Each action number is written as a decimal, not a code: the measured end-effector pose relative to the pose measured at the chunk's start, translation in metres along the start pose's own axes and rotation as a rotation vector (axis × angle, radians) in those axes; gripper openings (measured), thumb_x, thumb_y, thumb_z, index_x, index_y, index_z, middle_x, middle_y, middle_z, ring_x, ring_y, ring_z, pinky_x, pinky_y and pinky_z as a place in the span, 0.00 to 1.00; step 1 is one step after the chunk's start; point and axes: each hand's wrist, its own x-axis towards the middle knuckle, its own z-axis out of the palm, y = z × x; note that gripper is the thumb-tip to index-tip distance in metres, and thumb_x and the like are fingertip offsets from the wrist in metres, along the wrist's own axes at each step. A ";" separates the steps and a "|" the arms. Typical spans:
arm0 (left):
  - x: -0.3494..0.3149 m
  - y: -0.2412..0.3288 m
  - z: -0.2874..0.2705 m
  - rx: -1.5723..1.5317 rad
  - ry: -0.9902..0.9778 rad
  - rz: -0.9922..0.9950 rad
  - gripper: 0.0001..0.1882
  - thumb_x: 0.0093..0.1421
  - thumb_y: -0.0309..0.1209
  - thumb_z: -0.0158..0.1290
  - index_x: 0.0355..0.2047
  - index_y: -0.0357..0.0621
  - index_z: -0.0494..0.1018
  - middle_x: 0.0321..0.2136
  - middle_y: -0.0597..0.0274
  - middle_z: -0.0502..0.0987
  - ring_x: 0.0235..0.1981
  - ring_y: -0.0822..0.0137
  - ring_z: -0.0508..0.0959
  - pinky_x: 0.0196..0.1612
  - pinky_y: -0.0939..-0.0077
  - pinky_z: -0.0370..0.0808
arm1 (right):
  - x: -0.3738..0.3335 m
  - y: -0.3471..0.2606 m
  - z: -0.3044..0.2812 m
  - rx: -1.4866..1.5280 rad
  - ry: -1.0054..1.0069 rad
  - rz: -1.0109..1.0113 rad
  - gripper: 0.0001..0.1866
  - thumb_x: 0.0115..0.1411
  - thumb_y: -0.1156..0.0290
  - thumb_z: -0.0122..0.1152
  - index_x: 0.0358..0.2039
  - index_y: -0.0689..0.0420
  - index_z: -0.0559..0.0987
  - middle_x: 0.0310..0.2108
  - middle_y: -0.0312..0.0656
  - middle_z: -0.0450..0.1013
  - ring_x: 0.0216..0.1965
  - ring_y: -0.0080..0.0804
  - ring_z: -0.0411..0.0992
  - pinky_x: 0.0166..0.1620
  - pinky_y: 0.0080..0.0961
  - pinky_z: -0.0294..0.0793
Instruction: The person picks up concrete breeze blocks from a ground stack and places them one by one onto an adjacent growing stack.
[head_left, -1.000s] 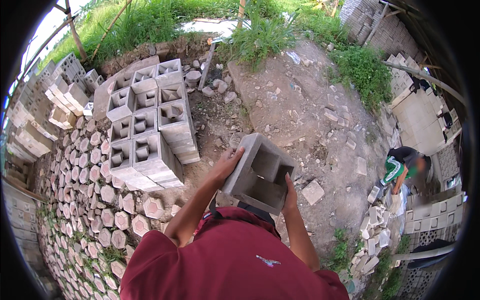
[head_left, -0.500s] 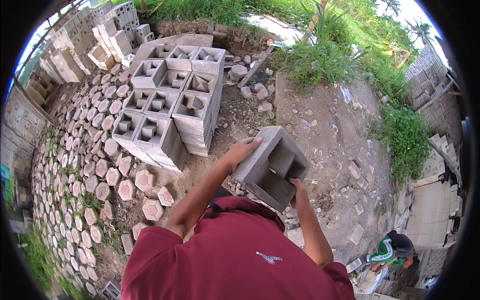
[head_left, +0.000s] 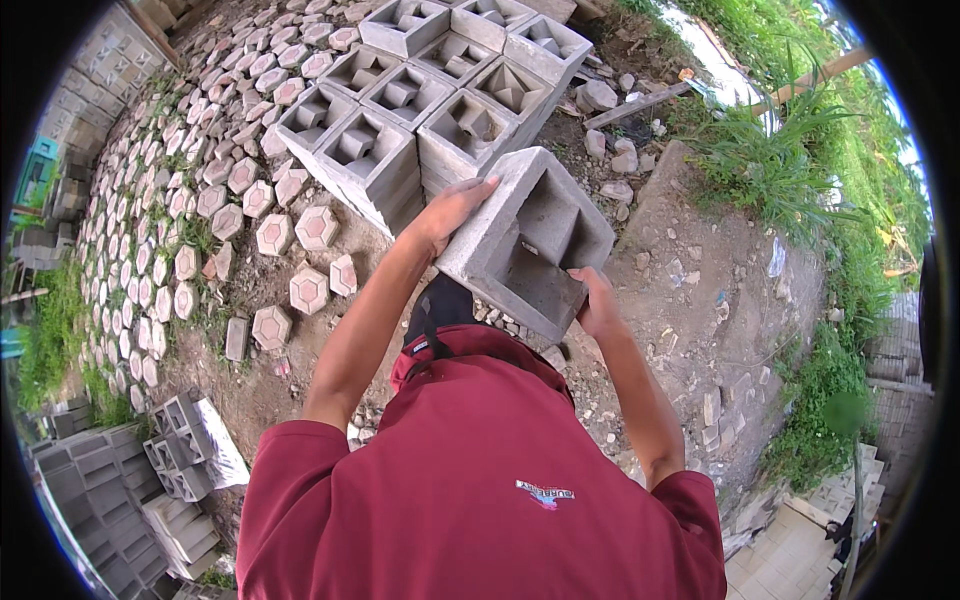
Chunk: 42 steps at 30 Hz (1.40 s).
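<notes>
A square hollow concrete block [head_left: 538,240] is held up in front of my body, tilted so its open cavities and inner divider face up toward me. My left hand [head_left: 452,218] grips its upper left side, fingers over the outer wall. My right hand [head_left: 598,303] is closed on the lower right rim, thumb over the edge. Just beyond the block stands a stack of similar patterned concrete blocks [head_left: 385,190], several wide and layered. The held block overlaps the view of the stack's right corner; I cannot tell whether they touch.
Hexagonal pavers [head_left: 316,228] cover the ground at left. More grey blocks [head_left: 95,480] are piled at lower left. A wooden plank [head_left: 640,105] and broken stones [head_left: 597,96] lie right of the stack. Green plants [head_left: 765,165] grow along the right.
The view has swung, so the stack appears higher and further right. The held block now appears closer to the stack. Both hands keep their grip. The crouching person at lower right is out of view.
</notes>
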 end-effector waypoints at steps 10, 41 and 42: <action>0.095 0.060 -0.092 -0.042 0.108 -0.001 0.22 0.64 0.45 0.43 0.47 0.39 0.69 0.35 0.59 0.76 0.31 0.72 0.75 0.34 0.76 0.73 | 0.154 -0.058 0.054 -0.126 -0.049 0.087 0.16 0.52 0.68 0.52 0.39 0.64 0.72 0.37 0.45 0.73 0.37 0.36 0.73 0.45 0.34 0.71; 0.181 0.127 -0.251 -0.382 0.474 0.204 0.31 0.64 0.54 0.32 0.56 0.44 0.59 0.56 0.53 0.65 0.60 0.61 0.59 0.54 0.52 0.59 | 0.296 -0.114 0.156 -0.120 -0.108 0.032 0.13 0.51 0.76 0.56 0.38 0.62 0.71 0.34 0.41 0.72 0.34 0.35 0.74 0.35 0.42 0.75; 0.180 0.104 -0.240 -0.531 0.568 0.121 0.34 0.61 0.58 0.33 0.55 0.44 0.58 0.58 0.53 0.61 0.62 0.58 0.56 0.57 0.42 0.52 | 0.306 -0.113 0.148 -0.122 -0.075 0.028 0.12 0.50 0.76 0.56 0.38 0.62 0.71 0.33 0.41 0.72 0.33 0.35 0.74 0.35 0.42 0.75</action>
